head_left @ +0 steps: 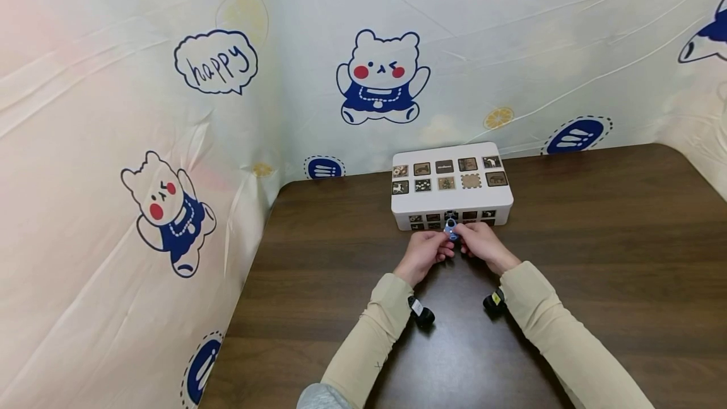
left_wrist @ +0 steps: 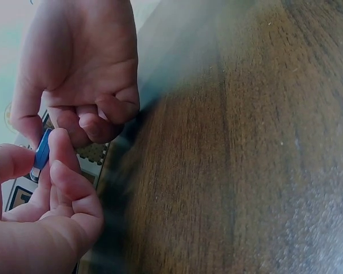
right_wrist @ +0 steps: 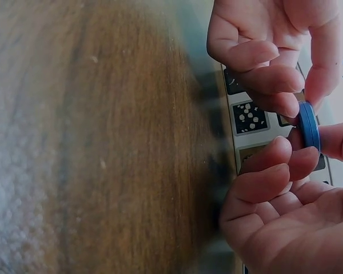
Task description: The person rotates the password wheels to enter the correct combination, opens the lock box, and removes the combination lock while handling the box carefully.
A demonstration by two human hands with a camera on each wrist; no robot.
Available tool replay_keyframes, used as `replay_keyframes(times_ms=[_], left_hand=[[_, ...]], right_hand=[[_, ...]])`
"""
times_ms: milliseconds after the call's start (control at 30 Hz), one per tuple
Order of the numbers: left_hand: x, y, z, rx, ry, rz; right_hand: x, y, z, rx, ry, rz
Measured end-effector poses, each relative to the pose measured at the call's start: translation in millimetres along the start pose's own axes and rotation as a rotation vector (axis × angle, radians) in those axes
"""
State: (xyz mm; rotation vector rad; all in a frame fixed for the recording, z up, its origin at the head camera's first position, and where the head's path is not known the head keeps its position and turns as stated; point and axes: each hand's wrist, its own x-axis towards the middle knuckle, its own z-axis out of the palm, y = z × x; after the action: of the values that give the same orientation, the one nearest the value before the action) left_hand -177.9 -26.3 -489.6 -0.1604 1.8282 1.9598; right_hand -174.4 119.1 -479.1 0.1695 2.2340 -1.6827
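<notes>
Nearest to us, two beige sleeves [head_left: 363, 333] reach forward over the dark wood-grain bench [head_left: 625, 257]. Beside the cuffs we see a black left wrist camera [head_left: 421, 313], bearing a white label, and a black right wrist camera [head_left: 494, 303], bearing a yellow one; both labels are too small to read. Beyond them, the left hand [head_left: 426, 254] and the right hand [head_left: 483, 243] meet at a small blue object [head_left: 451, 230]. It lies between their fingertips: each hand pinches it between thumb and finger, the remaining fingers curled below. In the head view we find it before the middle of the front wall of a white box [head_left: 452, 199]; whether it is attached there we cannot tell. Small square pictures cover the box; one dark square [head_left: 445, 166] on the lid carries pale lettering, illegible at this scale. Farthest, on the patterned sheet [head_left: 466, 49], we read "happy" in a speech bubble [head_left: 216, 62], left of a winking bear [head_left: 380, 77].
</notes>
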Motion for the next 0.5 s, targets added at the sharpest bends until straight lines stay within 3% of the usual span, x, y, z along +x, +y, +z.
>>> replay_keyframes(times_ms=[500], left_hand=[[0.7, -0.7, 1.8, -0.005, 0.023, -0.011]], right_hand=[[-2.2, -2.0, -4.5, 0.066, -0.015, 0.013]])
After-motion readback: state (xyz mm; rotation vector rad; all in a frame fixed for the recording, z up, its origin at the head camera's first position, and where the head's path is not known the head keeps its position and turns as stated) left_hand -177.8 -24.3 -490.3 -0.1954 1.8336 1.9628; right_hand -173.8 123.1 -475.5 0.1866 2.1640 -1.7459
